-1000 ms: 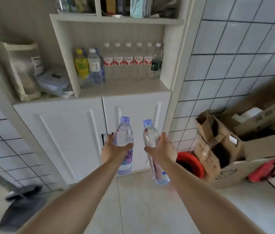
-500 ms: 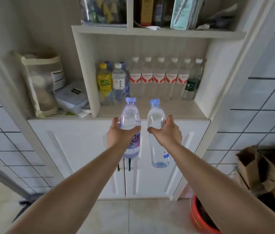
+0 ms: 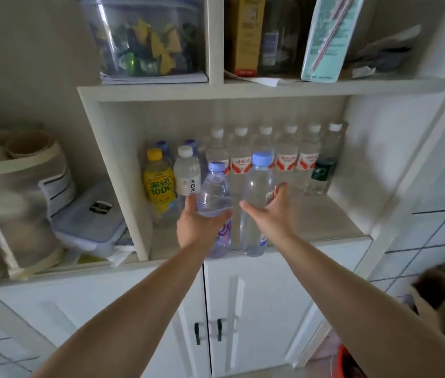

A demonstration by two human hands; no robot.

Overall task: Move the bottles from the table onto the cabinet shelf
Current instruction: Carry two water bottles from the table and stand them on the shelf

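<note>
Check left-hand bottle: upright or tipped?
Upright. The bottle has its blue cap on top and its base hanging below the left hand, at the shelf edge.

So the cabinet shelf (image 3: pixel 325 216) is a pale wood-look board inside a white cubby. Along the back wall there's a row of clear bottles with white caps and red labels (image 3: pixel 287 159), and at the right end of that row a clear bottle with a dark green label (image 3: pixel 322 173). Over on the left stand a yellow drink bottle (image 3: pixel 158 184) and a white-capped bottle with a white label (image 3: pixel 187 175), touching, with blue-capped bottles (image 3: pixel 164 148) tucked right behind them.
</note>
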